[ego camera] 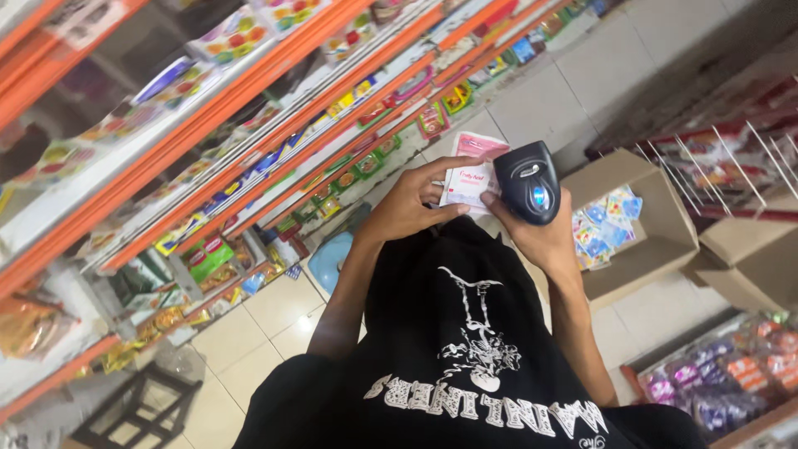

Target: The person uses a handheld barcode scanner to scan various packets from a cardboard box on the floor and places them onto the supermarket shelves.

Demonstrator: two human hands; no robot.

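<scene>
packet (468, 170) pink-white | scanner (529, 180) black, blue light | shelves (208, 125) orange

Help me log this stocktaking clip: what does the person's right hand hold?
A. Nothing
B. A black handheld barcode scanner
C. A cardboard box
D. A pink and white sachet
B: the right hand grips a black handheld barcode scanner with a blue light on it, held right beside the pink and white sachet that the left hand holds up in its fingers.
</scene>
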